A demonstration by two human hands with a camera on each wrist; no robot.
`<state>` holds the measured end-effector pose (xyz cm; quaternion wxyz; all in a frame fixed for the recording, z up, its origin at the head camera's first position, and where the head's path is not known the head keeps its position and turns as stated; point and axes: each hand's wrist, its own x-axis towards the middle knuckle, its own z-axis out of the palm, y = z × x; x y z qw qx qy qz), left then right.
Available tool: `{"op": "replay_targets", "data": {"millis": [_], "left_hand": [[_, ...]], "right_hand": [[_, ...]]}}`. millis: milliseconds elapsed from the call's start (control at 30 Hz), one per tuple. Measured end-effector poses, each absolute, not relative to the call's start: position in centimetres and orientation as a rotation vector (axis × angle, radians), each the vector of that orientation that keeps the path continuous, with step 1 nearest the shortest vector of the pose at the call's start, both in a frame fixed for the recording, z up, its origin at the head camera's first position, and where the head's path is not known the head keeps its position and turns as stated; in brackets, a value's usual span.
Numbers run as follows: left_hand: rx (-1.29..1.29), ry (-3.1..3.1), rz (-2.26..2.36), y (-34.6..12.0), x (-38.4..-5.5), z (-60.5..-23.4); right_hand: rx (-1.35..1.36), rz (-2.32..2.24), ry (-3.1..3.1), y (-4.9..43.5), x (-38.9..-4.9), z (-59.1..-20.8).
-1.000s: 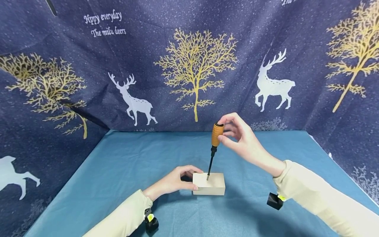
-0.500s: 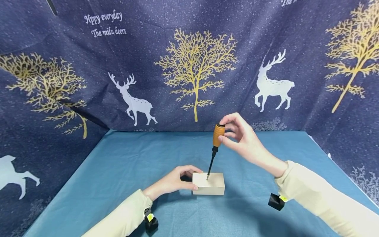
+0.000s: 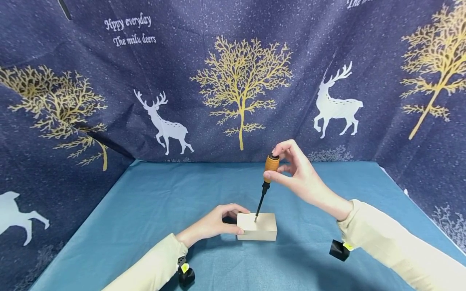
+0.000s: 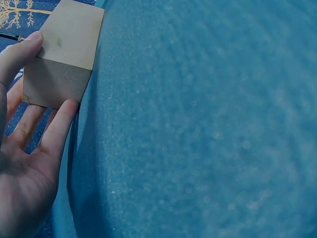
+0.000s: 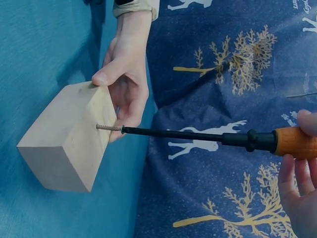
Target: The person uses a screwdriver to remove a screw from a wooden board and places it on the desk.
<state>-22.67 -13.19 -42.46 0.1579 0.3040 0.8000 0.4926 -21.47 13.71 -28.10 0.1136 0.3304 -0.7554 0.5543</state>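
A pale wooden block point(image 3: 263, 231) lies on the table, and my left hand point(image 3: 218, 221) grips its left end between thumb and fingers. From the block's top face a threaded screw point(image 5: 108, 127) stands up, best seen in the right wrist view. The black tip of a screwdriver point(image 3: 260, 202) meets the screw's head, its shaft leaning slightly right. My right hand point(image 3: 300, 173) pinches the orange handle point(image 3: 272, 163), with the index finger near its black end cap and the thumb low on the side. In the left wrist view the thumb presses the block's edge point(image 4: 64, 37).
Blue cloth point(image 3: 164, 190) covers the table. A dark curtain point(image 3: 214, 24) printed with deer and trees hangs behind and at both sides. A black wrist camera point(image 3: 339, 250) hangs under the right sleeve, another camera point(image 3: 187, 276) under the left.
My right thumb and fingers have shifted on the screwdriver handle, and the handle has tipped a little further right and down. The left hand and the block keep their places.
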Motion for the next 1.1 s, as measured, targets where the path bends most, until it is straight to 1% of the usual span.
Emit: {"op": "replay_targets", "data": {"millis": [300, 633, 933, 1100], "left_hand": [[0.885, 2.294, 1.408, -13.18, -22.67, -42.54], [0.869, 2.299, 1.408, -13.2, -22.67, -42.52], [0.865, 2.305, 1.397, -13.18, -22.61, -42.4], [0.877, 2.288, 1.414, -13.19, -22.66, -42.48]], "right_hand": [[1.006, 1.657, -2.224, 14.05, -21.37, -28.07], [0.939, 1.581, -2.252, 13.75, -21.29, -28.22], [1.058, 1.686, -2.208, 13.9, -21.5, -28.49], [0.958, 1.618, -2.257, 13.81, -21.41, -28.62]]}}
